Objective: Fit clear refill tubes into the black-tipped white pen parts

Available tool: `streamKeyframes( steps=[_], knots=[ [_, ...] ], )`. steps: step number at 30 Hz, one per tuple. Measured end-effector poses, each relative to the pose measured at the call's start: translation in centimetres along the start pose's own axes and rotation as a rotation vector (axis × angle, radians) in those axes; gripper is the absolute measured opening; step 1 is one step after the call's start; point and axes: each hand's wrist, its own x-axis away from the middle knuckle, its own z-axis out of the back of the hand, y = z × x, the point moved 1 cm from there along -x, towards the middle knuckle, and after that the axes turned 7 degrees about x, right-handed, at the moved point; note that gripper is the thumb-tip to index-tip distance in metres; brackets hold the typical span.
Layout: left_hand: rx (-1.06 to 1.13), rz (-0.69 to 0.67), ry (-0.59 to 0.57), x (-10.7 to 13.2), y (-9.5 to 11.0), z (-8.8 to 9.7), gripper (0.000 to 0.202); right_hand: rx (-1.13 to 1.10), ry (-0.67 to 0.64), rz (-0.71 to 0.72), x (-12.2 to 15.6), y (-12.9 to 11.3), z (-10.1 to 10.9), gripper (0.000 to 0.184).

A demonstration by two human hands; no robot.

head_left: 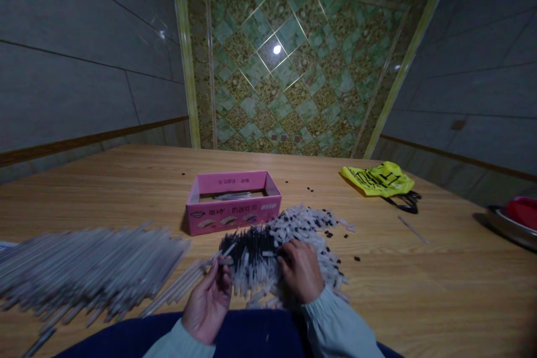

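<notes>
My left hand (210,299) pinches a thin, clear plastic tube (227,251) between thumb and fingers. To its right lies a row of slim pieces with black ends (251,251) and pale lower parts. My right hand (302,269) rests, fingers curled, at the edge of a heap of small translucent caps (308,222) mixed with tiny black plugs. A short pale piece shows by its fingertips; I cannot tell if they grip it. Several loose clear tubes (180,285) lie left of my left hand, beside a large stack of such tubes (92,268).
Behind the row stands an open pink cardboard box (235,215) with slim clear sticks inside. A yellow plastic bag (377,179) lies at the back right, near a single tube (413,229). A metal basin with something red (522,212) sits at the right edge.
</notes>
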Motion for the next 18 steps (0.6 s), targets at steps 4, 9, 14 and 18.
streamKeyframes(
  steps=[4, 9, 14, 18],
  knots=[
    [-0.011, -0.013, -0.014, 0.0, 0.0, 0.1, 0.026, -0.089, 0.005, 0.103, 0.2, -0.9, -0.1, 0.005],
    [-0.016, -0.012, -0.026, -0.1, 0.0, 0.2, 0.025, -0.124, -0.107, 0.165, 0.3, -1.1, 0.4, 0.01],
    [-0.028, -0.014, -0.029, -0.2, 0.0, 0.1, 0.024, -0.002, -0.219, 0.2, 0.1, -0.3, 1.3, 0.014],
    [-0.032, -0.03, -0.033, 0.0, 0.0, 0.0, 0.024, 0.199, -0.227, 0.035, -0.4, 1.3, 2.5, 0.016]
  ],
)
